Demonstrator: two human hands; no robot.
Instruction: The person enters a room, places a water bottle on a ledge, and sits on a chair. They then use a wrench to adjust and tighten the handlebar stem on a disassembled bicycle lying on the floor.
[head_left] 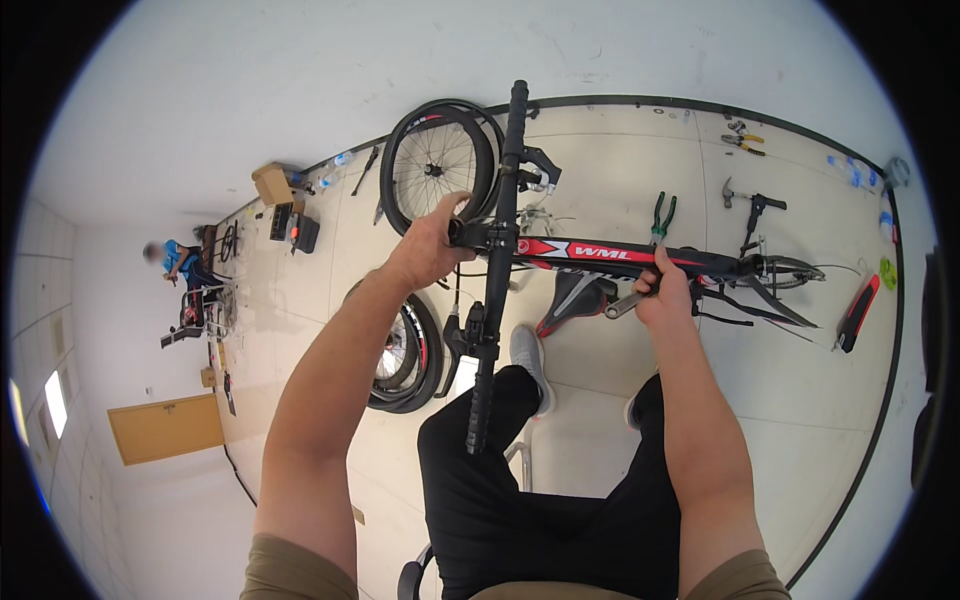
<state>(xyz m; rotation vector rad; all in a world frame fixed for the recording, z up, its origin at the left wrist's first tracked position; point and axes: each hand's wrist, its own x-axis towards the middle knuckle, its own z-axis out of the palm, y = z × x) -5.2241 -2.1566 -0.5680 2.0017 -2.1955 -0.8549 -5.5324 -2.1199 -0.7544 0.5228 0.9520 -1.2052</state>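
A black and red bicycle frame (590,251) lies across in front of me, above my lap. Its black handlebar (507,200) runs from the far side to near my knee. My left hand (430,245) is closed round the stem (470,235) at the frame's front end, thumb on the far side. At the middle of the frame, my right hand (663,290) has its thumb up against the tube. A metal wrench (625,304) sticks out leftward from its curled fingers. What those fingers hold beneath the tube is partly hidden. The saddle (578,300) shows below the frame.
Wheels (436,170) lie on the floor at the left, beyond and beside my left arm. Green-handled pliers (663,214), a hammer (742,193) and yellow-handled pliers (745,142) lie beyond the frame. An open toolbox (300,233) and another person (180,262) are far left.
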